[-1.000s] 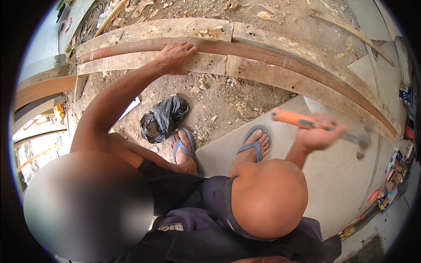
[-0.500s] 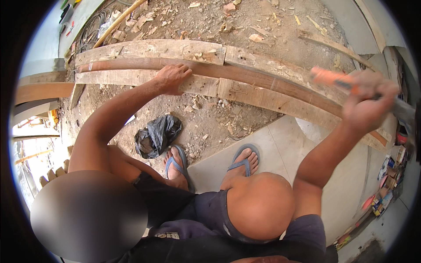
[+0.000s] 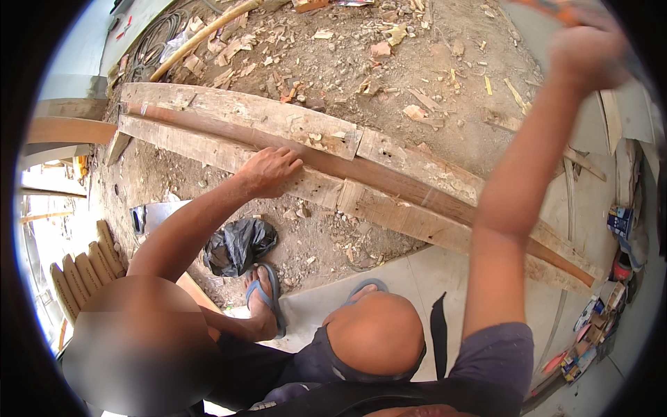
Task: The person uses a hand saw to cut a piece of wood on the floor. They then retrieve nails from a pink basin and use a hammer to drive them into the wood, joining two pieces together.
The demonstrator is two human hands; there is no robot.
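A long weathered timber frame piece (image 3: 389, 212) runs from the far left to the lower right, with a reddish-brown strip (image 3: 379, 178) between its two pale edges. My left hand (image 3: 269, 171) grips its near edge left of the middle, fingers curled over the top. High at the upper right, my right hand (image 3: 587, 55) is closed around an orange tool (image 3: 549, 8). Motion blur and the picture's rim hide most of the tool, so its kind cannot be told.
A black plastic bag (image 3: 240, 244) lies near my sandalled foot (image 3: 260, 299). Wood chips and rubble (image 3: 379, 48) cover the dirt beyond the timber. A wooden pole (image 3: 201, 42) lies at the far left. Assorted small items (image 3: 587, 340) line the right side, beside pale tiles (image 3: 410, 278).
My right hand has swung up and away with the orange tool. My left hand stays on the timber. The whole view has shifted and tilted somewhat.
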